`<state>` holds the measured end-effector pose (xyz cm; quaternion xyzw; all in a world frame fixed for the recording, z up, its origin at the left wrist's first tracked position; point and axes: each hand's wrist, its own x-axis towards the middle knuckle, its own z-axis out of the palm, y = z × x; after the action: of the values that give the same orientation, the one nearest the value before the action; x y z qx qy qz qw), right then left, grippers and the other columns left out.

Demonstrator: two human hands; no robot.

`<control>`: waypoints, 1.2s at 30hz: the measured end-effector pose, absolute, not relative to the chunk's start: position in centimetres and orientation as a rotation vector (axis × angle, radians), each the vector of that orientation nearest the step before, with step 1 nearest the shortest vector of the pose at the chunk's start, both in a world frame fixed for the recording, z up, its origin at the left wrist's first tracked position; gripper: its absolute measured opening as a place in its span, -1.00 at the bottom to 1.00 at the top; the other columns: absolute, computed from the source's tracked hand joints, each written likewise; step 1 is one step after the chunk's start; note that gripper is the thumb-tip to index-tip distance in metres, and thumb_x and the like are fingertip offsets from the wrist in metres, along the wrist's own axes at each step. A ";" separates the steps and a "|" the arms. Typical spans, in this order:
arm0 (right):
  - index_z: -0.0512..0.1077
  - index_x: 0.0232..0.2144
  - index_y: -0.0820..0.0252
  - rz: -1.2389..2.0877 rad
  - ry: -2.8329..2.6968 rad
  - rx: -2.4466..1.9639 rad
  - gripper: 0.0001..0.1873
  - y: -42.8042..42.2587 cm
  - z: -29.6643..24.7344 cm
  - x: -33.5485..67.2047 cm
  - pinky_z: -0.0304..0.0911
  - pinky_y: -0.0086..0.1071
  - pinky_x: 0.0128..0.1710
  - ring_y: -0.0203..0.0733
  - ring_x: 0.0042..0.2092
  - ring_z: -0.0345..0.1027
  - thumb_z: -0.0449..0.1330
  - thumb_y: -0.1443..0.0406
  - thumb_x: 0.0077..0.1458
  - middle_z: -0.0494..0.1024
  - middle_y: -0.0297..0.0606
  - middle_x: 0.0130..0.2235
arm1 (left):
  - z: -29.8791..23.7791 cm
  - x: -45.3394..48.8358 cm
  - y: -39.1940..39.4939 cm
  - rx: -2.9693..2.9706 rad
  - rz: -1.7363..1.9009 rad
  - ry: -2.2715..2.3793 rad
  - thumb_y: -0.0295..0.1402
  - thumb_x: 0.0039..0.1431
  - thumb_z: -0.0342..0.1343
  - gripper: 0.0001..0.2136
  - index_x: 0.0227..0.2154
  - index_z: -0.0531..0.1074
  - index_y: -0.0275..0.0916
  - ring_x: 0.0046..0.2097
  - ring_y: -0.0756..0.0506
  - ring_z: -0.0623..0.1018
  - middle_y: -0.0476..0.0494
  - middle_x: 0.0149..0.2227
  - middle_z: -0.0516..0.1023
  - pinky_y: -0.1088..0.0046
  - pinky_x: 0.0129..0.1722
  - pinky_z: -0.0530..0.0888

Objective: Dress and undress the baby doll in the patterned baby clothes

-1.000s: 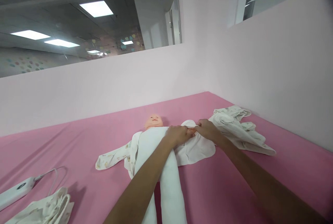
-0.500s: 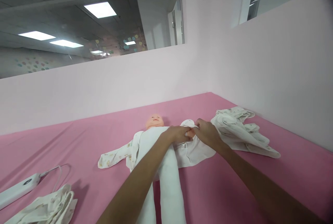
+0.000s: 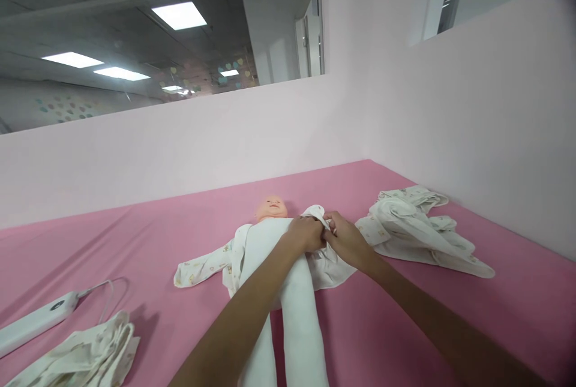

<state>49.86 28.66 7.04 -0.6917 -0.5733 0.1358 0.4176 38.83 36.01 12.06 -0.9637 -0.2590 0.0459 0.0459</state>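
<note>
A baby doll (image 3: pixel 302 315) with a white cloth body lies on its back, its head (image 3: pixel 272 207) toward the wall. A white patterned baby shirt (image 3: pixel 330 270) is spread behind it, one sleeve (image 3: pixel 202 267) covering the doll's arm on the left. At the doll's other side, my left hand (image 3: pixel 306 234) is closed around its arm; the doll's hand is hidden by my fingers. Touching it, my right hand (image 3: pixel 346 240) pinches the white cloth of the shirt by the sleeve. A raised fold of the shirt stands just above my fingers.
Crumpled white baby clothes (image 3: pixel 418 228) lie on the right by the wall. Folded patterned clothes (image 3: pixel 90 354) are at the front left, with a white device (image 3: pixel 40 321) and its cable behind. Pink sheeting (image 3: pixel 135 237) covers the surface, bounded by pale walls (image 3: pixel 180 153).
My right hand has moved left and closer to my left hand, drawing the shirt cloth along. The doll's hand, visible before between my hands, is now covered. The view has shifted slightly.
</note>
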 end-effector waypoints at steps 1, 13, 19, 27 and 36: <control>0.28 -0.03 0.18 0.380 -1.435 -1.738 -0.60 28.3 7.1 49.6 0.14 -0.37 -0.31 -0.20 -0.33 0.32 -0.01 0.33 0.04 0.43 -0.31 -0.33 | 12.3 38.2 35.7 -2.932 0.122 -0.788 -0.36 0.08 0.04 -0.83 -0.31 0.48 -0.29 -0.09 -0.24 0.53 -0.29 -0.17 0.56 0.29 -0.13 0.41; 0.34 -0.17 0.18 0.466 -1.384 -2.052 -0.70 23.5 4.7 51.7 0.13 -0.29 -0.30 -0.05 -0.23 0.35 0.04 0.17 0.06 0.46 -0.21 -0.31 | 10.1 20.1 31.6 -2.733 -0.919 -2.037 0.01 0.22 -0.12 -0.48 0.11 0.23 -0.23 0.05 -0.20 0.40 -0.24 0.07 0.37 0.23 0.00 0.37; 0.18 0.09 0.12 0.798 -1.165 -1.673 -0.49 23.3 8.2 47.4 0.12 -0.39 -0.45 -0.22 -0.42 0.26 0.08 0.19 0.07 0.31 -0.41 -0.46 | 10.7 18.6 32.0 -2.956 -0.887 -2.380 -0.06 0.10 0.01 -0.71 -0.41 0.31 -0.22 -0.37 -0.07 0.43 0.00 -0.46 0.39 0.47 -0.41 0.30; 0.17 0.15 -0.02 0.805 -1.539 -1.437 -0.53 22.3 12.6 39.8 0.11 -0.44 -0.48 -0.28 -0.44 0.12 -0.04 0.25 0.18 0.18 -0.44 -0.46 | 12.8 19.0 31.5 -2.769 -1.267 -2.408 -0.18 0.13 -0.01 -0.81 -0.44 0.25 -0.19 -0.40 -0.02 0.37 0.05 -0.48 0.34 0.51 -0.42 0.24; 0.27 0.01 0.08 0.617 -1.467 -1.598 -0.58 23.5 10.8 40.1 0.20 -0.34 -0.32 -0.20 -0.31 0.29 0.04 0.08 0.15 0.41 -0.33 -0.31 | 15.5 21.4 28.2 -3.493 -0.722 -2.162 -0.10 0.15 0.03 -0.66 -0.08 0.32 -0.16 -0.49 0.00 0.38 0.06 -0.49 0.38 0.50 -0.47 0.29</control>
<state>40.09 23.55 10.83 -0.6402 -0.5876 0.2472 0.4288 21.40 28.21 15.46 -0.7289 -0.4511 -0.1507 -0.4924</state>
